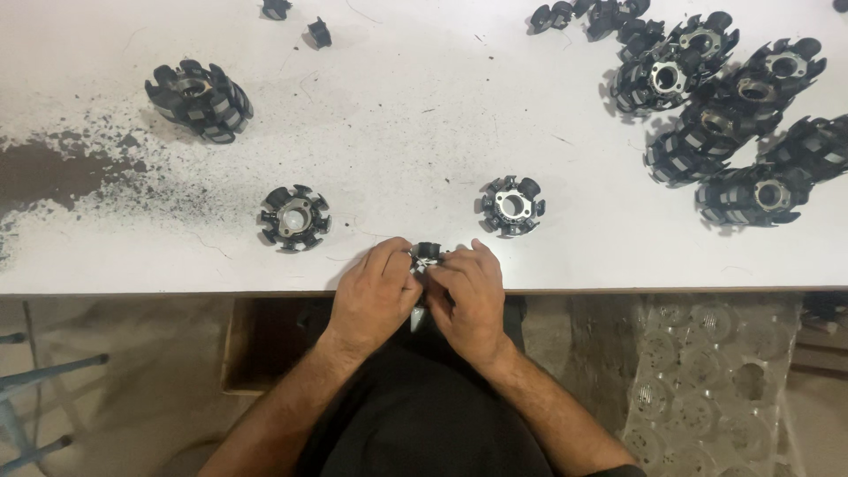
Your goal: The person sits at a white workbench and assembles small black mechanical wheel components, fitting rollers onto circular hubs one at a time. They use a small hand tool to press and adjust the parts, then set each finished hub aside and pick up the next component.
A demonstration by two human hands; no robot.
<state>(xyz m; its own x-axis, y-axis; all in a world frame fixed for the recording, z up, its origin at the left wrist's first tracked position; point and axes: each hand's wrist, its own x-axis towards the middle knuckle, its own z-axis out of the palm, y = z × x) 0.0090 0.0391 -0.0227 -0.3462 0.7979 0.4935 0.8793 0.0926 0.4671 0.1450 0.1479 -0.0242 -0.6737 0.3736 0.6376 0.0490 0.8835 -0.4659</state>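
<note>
At the near edge of the white table (424, 132), the left hand (375, 296) and right hand (473, 296) pinch together one small black toothed part (427, 253)

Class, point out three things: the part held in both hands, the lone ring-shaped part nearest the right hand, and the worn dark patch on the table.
Held part (427, 254), head view, top edge.
Lone ring-shaped part (511, 205), head view, metal ring.
Dark patch (49, 172), head view, middle.

Both hands' fingers hide most of the small black part (427, 254), while the black piece (841, 4) at the top-right corner is cut off
</note>
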